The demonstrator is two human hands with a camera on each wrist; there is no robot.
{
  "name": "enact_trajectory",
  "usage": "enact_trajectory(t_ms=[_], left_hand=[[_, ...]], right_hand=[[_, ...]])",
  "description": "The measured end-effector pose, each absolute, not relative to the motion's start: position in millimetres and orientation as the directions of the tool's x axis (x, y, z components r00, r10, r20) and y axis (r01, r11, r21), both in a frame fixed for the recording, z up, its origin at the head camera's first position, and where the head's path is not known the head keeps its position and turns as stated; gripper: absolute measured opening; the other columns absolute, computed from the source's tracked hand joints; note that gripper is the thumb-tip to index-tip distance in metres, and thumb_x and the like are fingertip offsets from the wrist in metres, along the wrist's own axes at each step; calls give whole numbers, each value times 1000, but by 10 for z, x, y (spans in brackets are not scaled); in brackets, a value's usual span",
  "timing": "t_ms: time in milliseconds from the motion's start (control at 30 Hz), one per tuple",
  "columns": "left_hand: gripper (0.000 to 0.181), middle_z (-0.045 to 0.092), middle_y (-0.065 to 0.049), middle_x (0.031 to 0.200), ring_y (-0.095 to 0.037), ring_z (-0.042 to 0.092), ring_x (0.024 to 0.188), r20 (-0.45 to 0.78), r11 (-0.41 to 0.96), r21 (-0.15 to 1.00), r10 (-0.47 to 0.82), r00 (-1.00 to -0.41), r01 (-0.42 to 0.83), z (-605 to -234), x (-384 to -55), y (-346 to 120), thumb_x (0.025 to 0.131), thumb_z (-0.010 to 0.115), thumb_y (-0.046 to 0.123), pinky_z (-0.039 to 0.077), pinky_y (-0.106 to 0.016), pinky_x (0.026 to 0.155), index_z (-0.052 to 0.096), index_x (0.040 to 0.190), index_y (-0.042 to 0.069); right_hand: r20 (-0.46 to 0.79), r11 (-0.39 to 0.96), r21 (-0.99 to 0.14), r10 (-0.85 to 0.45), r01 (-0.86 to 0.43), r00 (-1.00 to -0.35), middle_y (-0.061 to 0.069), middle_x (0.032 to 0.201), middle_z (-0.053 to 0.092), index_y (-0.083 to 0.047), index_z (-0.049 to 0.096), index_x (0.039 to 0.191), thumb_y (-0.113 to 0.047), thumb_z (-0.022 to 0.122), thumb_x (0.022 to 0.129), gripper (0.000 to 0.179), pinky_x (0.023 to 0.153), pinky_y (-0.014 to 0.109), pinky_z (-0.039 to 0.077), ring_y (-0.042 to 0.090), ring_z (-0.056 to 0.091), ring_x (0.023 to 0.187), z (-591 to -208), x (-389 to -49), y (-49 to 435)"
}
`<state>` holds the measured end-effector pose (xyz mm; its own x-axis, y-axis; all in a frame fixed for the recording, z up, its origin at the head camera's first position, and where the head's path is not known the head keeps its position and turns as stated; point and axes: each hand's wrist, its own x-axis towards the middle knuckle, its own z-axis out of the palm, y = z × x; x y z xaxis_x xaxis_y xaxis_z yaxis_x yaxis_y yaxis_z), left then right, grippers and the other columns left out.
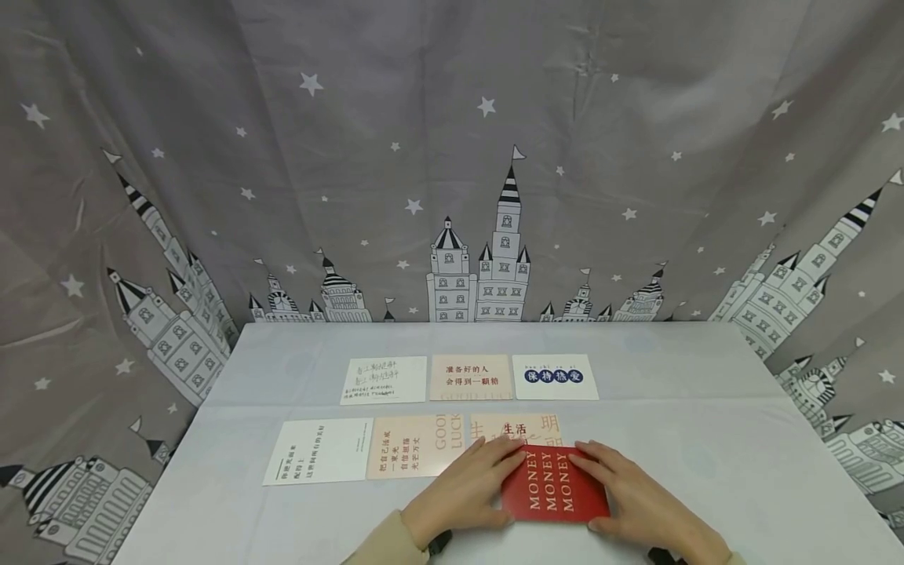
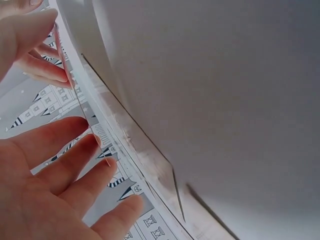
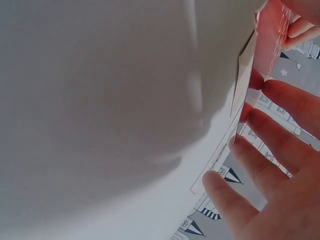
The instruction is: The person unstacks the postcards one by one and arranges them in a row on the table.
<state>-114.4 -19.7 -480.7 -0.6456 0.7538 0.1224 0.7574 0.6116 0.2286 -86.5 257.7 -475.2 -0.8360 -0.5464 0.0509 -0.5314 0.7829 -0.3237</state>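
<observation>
A glossy red card (image 1: 554,498) printed with MONEY three times is held near the front of the table in the head view. My left hand (image 1: 466,490) grips its left end, with the thumb at the lower corner and the fingers along the upper corner. At the opposite end, my right hand (image 1: 639,498) pinches the card in the same way. The left wrist view shows the left hand's fingers (image 2: 75,175) spread along the thin card edge. From the right wrist, the right hand's fingertips (image 3: 255,120) touch the card's edge. A beige card (image 1: 519,428) lies just behind, partly covered.
Across the white table (image 1: 671,392), a back row has a handwritten white card (image 1: 384,384), a beige card (image 1: 472,384) and a blue-dotted card (image 1: 555,388). A white card (image 1: 318,451) and a beige card (image 1: 402,447) lie front left. A grey castle-print curtain (image 1: 452,118) hangs behind.
</observation>
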Motion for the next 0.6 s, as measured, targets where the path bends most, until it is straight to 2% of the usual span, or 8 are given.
enact_trajectory(t_ms=[267,600], left_hand=[[79,41,-6,147,-23,36,135,85,623,236,751,-655,746,-4783,-1209,-58,76,74,43,31,-46,109,47,141,6],[77,40,-4,148,-20,35,136,69,625,213,757,-650,751,-4801,-1313,170,79,73,45,27,-40,112,47,141,8]], right_hand=[[-3,799,-362,-517,-481,-856,15,140,44,-6,53,135,-32,83,69,77,95,57,43,40,41,127,-4718,-930,2691],[-46,826,-376,-469,-419,-882,17,141,44,-6,53,135,-29,84,69,77,97,60,41,42,39,127,-4697,-991,2877]])
